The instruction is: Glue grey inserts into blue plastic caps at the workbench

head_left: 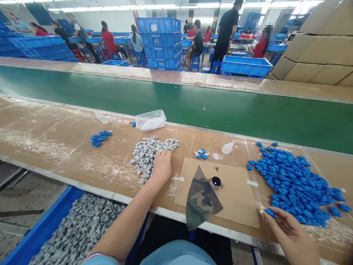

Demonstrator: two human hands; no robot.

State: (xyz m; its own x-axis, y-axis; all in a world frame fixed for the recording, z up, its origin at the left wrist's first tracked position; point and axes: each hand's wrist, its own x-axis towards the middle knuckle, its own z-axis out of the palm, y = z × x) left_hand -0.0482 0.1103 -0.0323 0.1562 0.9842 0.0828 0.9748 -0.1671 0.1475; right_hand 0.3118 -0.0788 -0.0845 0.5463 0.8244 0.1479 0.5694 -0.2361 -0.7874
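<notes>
My left hand (162,166) rests at the right edge of a heap of small grey pieces (145,154), its fingers curled down and together; whatever is in them is hidden. Between thumb and forefinger of my right hand (292,232) is a small blue plastic piece (270,212), held beside a big pile of similar blue pieces (292,180). A cardboard sheet (237,206) lies between my hands. On it are a small round cup of dark liquid (215,182) and a camouflage-patterned pointed flap (202,200), which overhangs the table edge.
Behind the heaps runs a green conveyor belt (187,101). A clear plastic tub (150,120) stands by it. Several joined blue-and-white pieces (202,154) and a white squeeze bottle (227,148) lie ahead. Below left, a blue crate (41,228) holds many grey pieces.
</notes>
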